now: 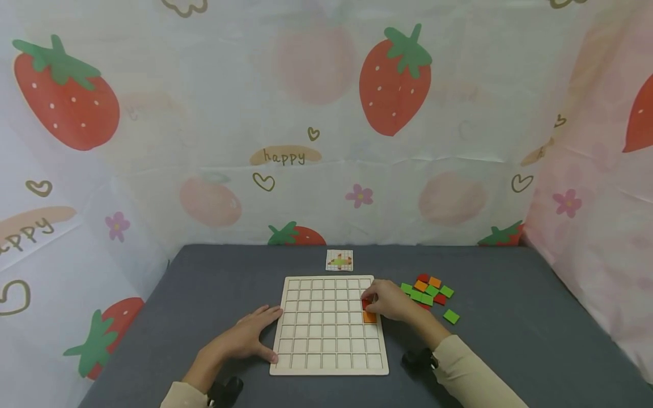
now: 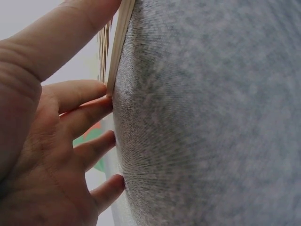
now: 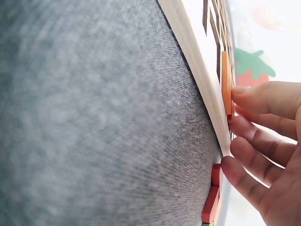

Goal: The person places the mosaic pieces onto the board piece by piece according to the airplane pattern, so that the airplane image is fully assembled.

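Two beige sleeves, the left sleeve (image 1: 185,395) and the right sleeve (image 1: 474,368), enter from the near edge, which cuts both off, beside dark wrist devices (image 1: 224,392) too shadowed to make out in detail. A person's left hand (image 1: 245,334) spreads its fingers wide along the left side of a pale gridded board (image 1: 329,344), thumb toward the near corner; the left wrist view crops the thumb and most of the board. Across the board, at its right edge, lies an orange tile (image 1: 369,318), with a red piece (image 1: 364,304) just beyond it, partly covered by the right hand (image 1: 391,299). The thumb touches the orange tile in the right wrist view, the index finger reaching to the red piece's far side with a narrow gap between; whether they pinch the red piece cannot be told. To the right, on the gray cloth (image 1: 229,283), sit loose green, orange and red pieces (image 1: 427,300), some overlapping, with one green tile (image 1: 451,316) apart and nearer. Beyond the board lies a small card (image 1: 339,260), its colored pattern too small to read, before a strawberry-print backdrop (image 1: 316,113) cropped by the frame.
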A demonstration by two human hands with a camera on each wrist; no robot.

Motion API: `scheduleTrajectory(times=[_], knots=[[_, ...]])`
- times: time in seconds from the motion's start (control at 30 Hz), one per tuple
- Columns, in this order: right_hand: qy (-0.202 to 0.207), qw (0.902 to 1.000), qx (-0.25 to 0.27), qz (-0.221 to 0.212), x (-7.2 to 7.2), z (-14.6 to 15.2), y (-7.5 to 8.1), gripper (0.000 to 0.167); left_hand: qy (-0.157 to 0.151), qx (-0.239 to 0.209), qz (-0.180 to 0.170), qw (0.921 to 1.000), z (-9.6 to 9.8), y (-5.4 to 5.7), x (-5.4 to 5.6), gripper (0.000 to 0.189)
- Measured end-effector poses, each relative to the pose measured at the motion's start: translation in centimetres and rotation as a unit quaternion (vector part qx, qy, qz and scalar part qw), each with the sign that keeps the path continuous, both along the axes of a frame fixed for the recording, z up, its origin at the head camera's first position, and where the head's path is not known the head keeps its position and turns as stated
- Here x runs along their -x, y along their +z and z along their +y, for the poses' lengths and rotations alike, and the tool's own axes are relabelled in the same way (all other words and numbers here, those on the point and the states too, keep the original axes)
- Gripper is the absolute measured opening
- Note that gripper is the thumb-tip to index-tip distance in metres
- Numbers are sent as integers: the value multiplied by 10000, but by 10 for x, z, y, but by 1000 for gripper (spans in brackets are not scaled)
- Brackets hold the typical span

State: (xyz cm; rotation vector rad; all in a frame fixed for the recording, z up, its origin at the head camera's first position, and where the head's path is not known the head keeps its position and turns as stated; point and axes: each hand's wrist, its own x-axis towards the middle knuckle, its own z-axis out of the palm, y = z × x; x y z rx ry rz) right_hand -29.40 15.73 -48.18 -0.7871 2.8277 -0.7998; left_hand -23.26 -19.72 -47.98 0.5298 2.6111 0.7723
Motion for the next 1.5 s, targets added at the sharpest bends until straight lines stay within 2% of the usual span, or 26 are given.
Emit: scheduleTrajectory(times=[0.13, 0.37, 0.87, 1.5], knots=[[21, 9999, 152, -28, -1, 1, 1, 21, 33, -1, 1, 10000, 0, 0, 0, 104], [12, 9967, 804, 72, -5, 12, 5, 25, -33, -33, 50, 10000, -1, 2, 0, 104], [-741, 9949, 626, 257, -5, 70, 19, 22, -146, -176, 36, 9997, -2, 1, 0, 104], [-1455, 9882, 467, 116, -14, 127, 20, 27, -86, -122, 2, 9999, -3, 0, 2, 104]])
